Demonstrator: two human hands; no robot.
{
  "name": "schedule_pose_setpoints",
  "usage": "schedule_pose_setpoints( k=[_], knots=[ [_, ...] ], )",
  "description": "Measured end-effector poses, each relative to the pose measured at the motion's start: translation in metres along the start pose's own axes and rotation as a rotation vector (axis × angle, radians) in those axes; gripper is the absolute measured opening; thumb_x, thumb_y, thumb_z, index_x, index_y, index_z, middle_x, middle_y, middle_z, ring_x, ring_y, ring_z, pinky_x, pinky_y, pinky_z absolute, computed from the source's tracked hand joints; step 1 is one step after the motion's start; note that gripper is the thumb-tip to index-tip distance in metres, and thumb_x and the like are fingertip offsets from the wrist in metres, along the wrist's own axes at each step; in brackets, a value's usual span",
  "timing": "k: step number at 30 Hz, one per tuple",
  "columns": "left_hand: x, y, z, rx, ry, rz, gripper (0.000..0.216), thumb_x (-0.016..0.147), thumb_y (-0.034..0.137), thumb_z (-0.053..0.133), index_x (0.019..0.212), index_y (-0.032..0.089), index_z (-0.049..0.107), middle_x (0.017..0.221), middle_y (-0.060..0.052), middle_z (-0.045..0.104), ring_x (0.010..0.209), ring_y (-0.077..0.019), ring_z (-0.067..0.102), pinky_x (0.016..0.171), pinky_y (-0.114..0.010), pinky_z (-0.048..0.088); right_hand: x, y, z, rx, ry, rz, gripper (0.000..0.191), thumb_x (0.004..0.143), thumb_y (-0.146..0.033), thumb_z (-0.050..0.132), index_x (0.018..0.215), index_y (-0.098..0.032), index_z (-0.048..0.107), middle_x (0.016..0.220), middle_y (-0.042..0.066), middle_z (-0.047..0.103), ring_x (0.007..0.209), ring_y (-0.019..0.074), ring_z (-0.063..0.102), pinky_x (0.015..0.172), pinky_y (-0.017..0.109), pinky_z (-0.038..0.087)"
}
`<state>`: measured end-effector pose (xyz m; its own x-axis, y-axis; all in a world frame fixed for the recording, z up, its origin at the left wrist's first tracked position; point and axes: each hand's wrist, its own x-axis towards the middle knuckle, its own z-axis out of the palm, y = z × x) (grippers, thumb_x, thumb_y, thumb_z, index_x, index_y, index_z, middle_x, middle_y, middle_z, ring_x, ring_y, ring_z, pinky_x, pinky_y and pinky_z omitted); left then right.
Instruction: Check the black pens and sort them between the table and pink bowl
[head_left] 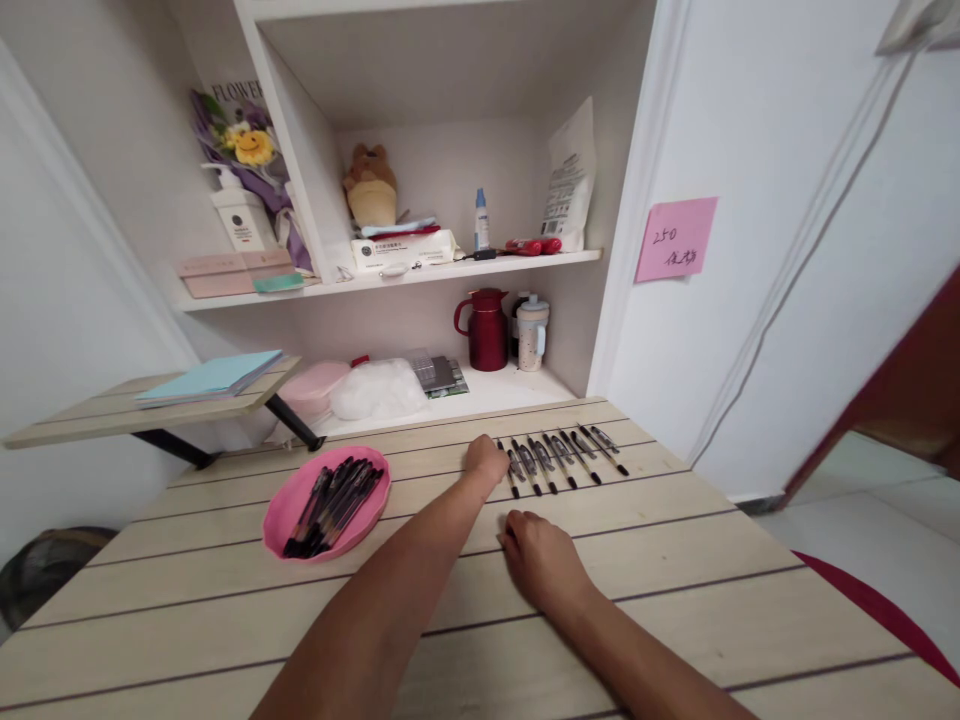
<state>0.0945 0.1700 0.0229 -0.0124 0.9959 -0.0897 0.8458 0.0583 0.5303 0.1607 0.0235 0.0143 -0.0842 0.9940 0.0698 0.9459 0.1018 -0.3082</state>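
My left hand (486,460) is closed at the left end of a row of dark pens (564,462) on the table. Its fingers lie against or just beside the leftmost pen (510,470); the fingertips are hidden, so I cannot tell what they hold. Nearer to me, my right hand (544,555) rests on the tabletop, fingers curled in, with nothing seen in it. Several pens lie roughly parallel in the row, with short dark pieces, which look like caps, beside them. Left of my arms, a pink bowl (381,500) holds a heap of similar dark pens (336,505).
Slatted wooden tabletop (465,650) runs under both arms. A small raised shelf (112,408) with blue paper (214,375) stands at the left. Behind the table, a white shelf unit (525,268) holds a red jug (487,330), a tumbler (532,335) and a plastic bag (379,388).
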Motion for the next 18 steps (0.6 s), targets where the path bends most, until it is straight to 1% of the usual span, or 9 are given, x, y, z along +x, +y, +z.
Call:
schedule_pose_setpoints(
  k=[5,7,10,12,14,16,18],
  knots=[
    [-0.004,-0.003,-0.010,0.025,0.033,0.051,0.019,0.071,0.022,0.054,0.087,0.016,0.064,0.093,-0.012,0.066,0.087,-0.0191,0.061,0.069,-0.023,0.043,0.001,0.001,0.002,0.004,0.000,0.005,0.018,0.085,-0.026,0.038,0.086,-0.017,0.054,0.088,0.010,0.064,0.078,0.0192,0.060,0.064,0.027,0.035],
    [-0.006,-0.004,-0.015,0.038,0.040,0.085,0.018,0.072,0.022,0.053,0.084,0.017,0.065,0.093,-0.010,0.066,0.086,-0.0186,0.060,0.069,-0.023,0.042,0.001,0.002,0.002,0.005,0.002,0.002,0.019,0.085,-0.026,0.038,0.086,-0.017,0.054,0.088,0.010,0.064,0.079,0.0193,0.060,0.064,0.027,0.035],
    [-0.008,-0.007,-0.031,0.064,0.047,0.144,0.018,0.073,0.023,0.051,0.083,0.018,0.066,0.090,-0.007,0.067,0.082,-0.0163,0.060,0.067,-0.021,0.042,0.001,0.003,0.004,0.012,0.010,-0.003,0.018,0.085,-0.025,0.038,0.086,-0.017,0.055,0.087,0.010,0.064,0.080,0.0186,0.060,0.065,0.026,0.035],
    [-0.011,-0.015,-0.052,0.099,0.060,0.176,0.019,0.074,0.024,0.050,0.083,0.020,0.066,0.088,-0.004,0.067,0.081,-0.0149,0.060,0.066,-0.020,0.041,0.001,0.003,0.005,0.018,0.020,-0.001,0.018,0.085,-0.026,0.039,0.085,-0.017,0.055,0.086,0.010,0.064,0.080,0.0182,0.059,0.065,0.026,0.035],
    [-0.016,-0.031,-0.081,0.153,0.089,0.189,0.019,0.074,0.026,0.051,0.085,0.021,0.066,0.091,-0.002,0.067,0.084,-0.0144,0.058,0.069,-0.019,0.041,0.001,0.004,0.005,0.023,0.028,-0.003,0.018,0.085,-0.026,0.039,0.084,-0.017,0.054,0.086,0.009,0.064,0.080,0.0180,0.059,0.065,0.026,0.035],
    [-0.025,-0.054,-0.113,0.226,0.138,0.168,0.021,0.073,0.025,0.052,0.089,0.021,0.064,0.096,-0.002,0.066,0.087,-0.0146,0.057,0.073,-0.020,0.039,0.001,0.004,0.006,0.026,0.040,-0.008,0.019,0.085,-0.026,0.038,0.083,-0.017,0.054,0.086,0.009,0.064,0.079,0.0178,0.059,0.065,0.026,0.035],
    [-0.038,-0.082,-0.140,0.310,0.208,0.097,0.024,0.071,0.024,0.055,0.094,0.022,0.062,0.102,-0.002,0.064,0.091,-0.0148,0.056,0.076,-0.019,0.037,0.001,0.004,0.007,0.027,0.054,-0.012,0.019,0.085,-0.026,0.038,0.083,-0.018,0.054,0.086,0.008,0.064,0.079,0.0179,0.059,0.064,0.026,0.034]
  ],
)
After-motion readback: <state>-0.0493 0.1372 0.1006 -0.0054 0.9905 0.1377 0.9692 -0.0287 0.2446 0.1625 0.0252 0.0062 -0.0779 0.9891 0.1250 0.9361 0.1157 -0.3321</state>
